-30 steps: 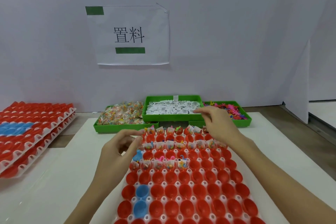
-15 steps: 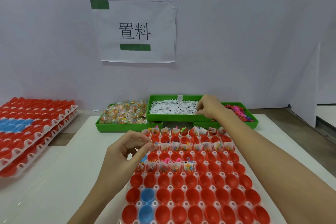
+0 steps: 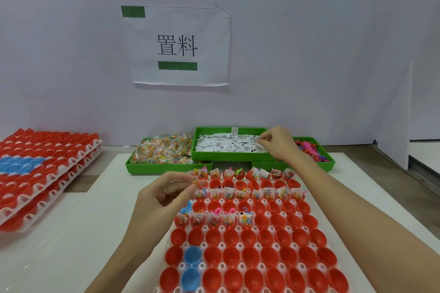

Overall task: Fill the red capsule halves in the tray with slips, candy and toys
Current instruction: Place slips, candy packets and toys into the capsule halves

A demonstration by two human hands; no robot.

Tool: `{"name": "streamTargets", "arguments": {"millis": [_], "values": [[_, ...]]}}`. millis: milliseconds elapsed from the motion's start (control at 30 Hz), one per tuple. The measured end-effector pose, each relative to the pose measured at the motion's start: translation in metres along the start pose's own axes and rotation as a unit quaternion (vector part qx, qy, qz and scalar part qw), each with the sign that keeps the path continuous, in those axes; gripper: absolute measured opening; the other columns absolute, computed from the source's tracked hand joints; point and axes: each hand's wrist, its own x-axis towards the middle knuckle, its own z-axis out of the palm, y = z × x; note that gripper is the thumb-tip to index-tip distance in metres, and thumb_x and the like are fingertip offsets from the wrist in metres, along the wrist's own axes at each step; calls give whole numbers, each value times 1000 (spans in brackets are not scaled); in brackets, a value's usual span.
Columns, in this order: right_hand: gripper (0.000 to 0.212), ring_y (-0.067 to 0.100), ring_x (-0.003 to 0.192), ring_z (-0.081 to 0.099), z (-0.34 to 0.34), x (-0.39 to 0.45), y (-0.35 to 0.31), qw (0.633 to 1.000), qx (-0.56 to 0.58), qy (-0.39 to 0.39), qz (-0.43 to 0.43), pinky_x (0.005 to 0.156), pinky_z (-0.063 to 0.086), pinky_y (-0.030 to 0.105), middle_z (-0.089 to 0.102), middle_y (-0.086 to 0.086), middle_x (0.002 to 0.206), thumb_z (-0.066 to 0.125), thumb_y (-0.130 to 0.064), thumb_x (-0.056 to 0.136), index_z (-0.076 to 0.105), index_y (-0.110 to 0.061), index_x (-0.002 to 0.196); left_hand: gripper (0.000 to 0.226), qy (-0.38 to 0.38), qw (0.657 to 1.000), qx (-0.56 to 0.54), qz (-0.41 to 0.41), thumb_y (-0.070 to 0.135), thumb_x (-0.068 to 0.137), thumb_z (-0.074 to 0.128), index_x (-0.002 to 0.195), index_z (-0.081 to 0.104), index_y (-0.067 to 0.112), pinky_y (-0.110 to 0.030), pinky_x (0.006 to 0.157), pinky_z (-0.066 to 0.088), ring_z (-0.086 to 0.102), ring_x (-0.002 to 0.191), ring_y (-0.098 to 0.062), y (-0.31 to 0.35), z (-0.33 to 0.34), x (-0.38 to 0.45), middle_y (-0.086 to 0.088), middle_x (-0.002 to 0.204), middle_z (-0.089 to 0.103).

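A white tray (image 3: 222, 244) of red capsule halves (image 3: 248, 256) lies in front of me; its far rows hold candy packets, slips and small toys, its near rows are bare. My left hand (image 3: 164, 200) hovers over the tray's far left corner and pinches a small packet with an orange-green toy. My right hand (image 3: 277, 144) reaches into the middle green bin of white slips (image 3: 226, 145) and pinches at slips near its right end.
A green bin of candy packets (image 3: 164, 152) stands at left, a green bin of coloured toys (image 3: 312, 152) at right, partly behind my right wrist. Stacked trays of red and blue halves (image 3: 40, 171) sit far left. Two blue halves (image 3: 191, 266) lie in the near tray. A paper sign (image 3: 177, 45) hangs on the wall.
My right hand moved from the tray's far edge into the slip bin. My left hand stayed over the tray's left corner, its fingers closing on the small packet.
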Motion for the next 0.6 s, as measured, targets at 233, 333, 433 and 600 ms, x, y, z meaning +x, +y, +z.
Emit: {"name": "streamTargets", "arguments": {"millis": [233,333,433,600], "values": [[16,16,77,70,-6,-28,-13,985,155,75,9,75,57,27,75,1,82,78,-24,90,77,-9,95,13,9,999,-33,-34,31,76,80,87,76,26,-17,74,59,78,86,-22,1,0,1,-6,93,80],[14,18,76,76,-14,-60,-31,963,268,21,14,64,58,22,78,1,79,82,-24,86,78,-13,93,13,-14,997,-54,-56,27,80,80,90,75,21,-19,77,59,79,89,-27,3,-1,1,-9,97,80],[11,15,71,75,-19,-100,-47,945,327,-23,-13,60,54,16,78,3,79,83,-23,84,79,-16,91,12,-26,995,-72,-71,21,83,80,92,74,14,-23,76,62,79,89,-32,6,0,-1,-11,101,79],[7,21,75,77,-21,-155,-66,925,372,-78,-29,69,60,22,78,6,80,84,-20,84,79,-17,88,9,-44,996,-53,-64,23,82,78,90,78,20,-26,73,63,79,85,-30,14,8,-8,-9,94,79]]}}
